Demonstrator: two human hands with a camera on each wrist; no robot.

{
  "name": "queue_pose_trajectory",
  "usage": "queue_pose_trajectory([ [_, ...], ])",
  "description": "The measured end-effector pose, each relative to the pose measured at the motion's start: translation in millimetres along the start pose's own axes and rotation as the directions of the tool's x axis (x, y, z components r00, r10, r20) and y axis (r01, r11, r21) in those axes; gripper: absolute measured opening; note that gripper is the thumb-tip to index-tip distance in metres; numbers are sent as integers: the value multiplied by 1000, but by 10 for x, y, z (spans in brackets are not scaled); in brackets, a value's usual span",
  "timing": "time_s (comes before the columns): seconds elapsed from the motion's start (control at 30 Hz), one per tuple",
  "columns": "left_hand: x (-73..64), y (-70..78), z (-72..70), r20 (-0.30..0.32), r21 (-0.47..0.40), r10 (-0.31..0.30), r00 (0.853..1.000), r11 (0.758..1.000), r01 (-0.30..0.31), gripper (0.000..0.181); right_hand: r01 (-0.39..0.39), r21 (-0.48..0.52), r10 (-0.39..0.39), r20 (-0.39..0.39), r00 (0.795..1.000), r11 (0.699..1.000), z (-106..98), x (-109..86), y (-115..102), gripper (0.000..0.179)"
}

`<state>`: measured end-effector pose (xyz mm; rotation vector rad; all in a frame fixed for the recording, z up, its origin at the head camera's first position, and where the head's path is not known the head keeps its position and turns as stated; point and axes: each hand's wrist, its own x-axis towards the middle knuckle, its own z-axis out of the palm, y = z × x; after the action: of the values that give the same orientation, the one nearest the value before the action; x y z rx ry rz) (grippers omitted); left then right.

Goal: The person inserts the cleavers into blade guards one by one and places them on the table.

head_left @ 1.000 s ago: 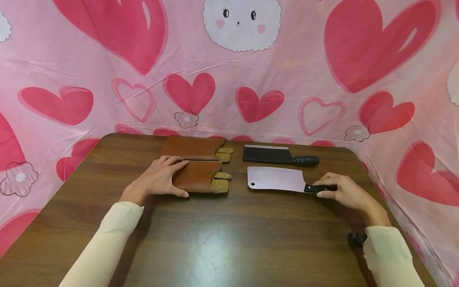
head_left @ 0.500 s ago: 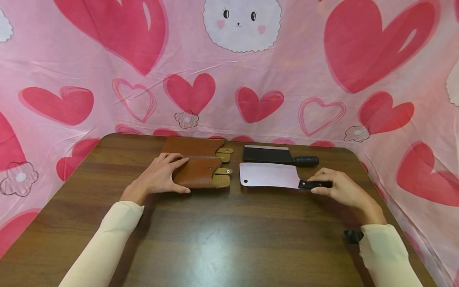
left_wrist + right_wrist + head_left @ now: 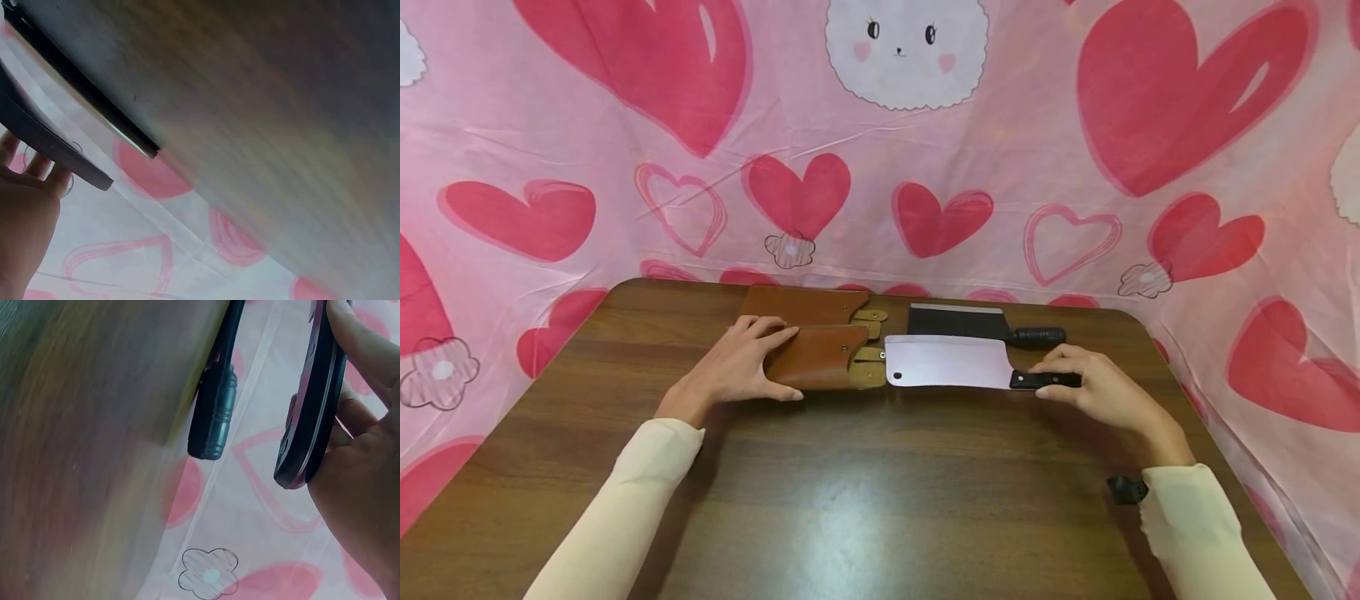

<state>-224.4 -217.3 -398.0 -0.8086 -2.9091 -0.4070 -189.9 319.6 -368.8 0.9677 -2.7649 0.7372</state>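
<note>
My left hand [image 3: 733, 362] grips the closed end of a brown leather knife sheath [image 3: 812, 357], thumb along the near edge and fingers over the far one. In the left wrist view the sheath [image 3: 53, 147] is raised off the table. My right hand [image 3: 1093, 383] holds a cleaver by its black handle [image 3: 312, 406]. The cleaver's pale blade [image 3: 951, 361] points left, its tip edge right at the sheath's mouth, overlapping the tan strap [image 3: 868, 355] there.
A second brown sheath [image 3: 805, 306] lies behind the held one. Behind the blade lies another cleaver with a dark blade [image 3: 955, 323] and a ribbed black handle [image 3: 214, 415]. The wooden table [image 3: 850, 500] ends at a pink heart-patterned cloth [image 3: 925, 150].
The cleaver has moved left in my right hand, from apart to the sheath's mouth. My left hand has raised the sheath slightly. The other sheath and cleaver stay put.
</note>
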Motion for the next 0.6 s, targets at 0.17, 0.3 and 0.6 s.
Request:
queue_pose_trajectory([
  [0.17,6,19,-1,9,4,-3,1000,1000,3,115,-7,23,7,8,1000,1000,27,29,-26,27],
  [0.3,10,16,-5,5,8,-1,1000,1000,1,116,-2,19,2,3,1000,1000,44,43,-39,28],
  [0.6,16,45,-3,-8,-2,6,1000,1000,-6,115,9,18,-9,6,1000,1000,90,97,-70,28],
])
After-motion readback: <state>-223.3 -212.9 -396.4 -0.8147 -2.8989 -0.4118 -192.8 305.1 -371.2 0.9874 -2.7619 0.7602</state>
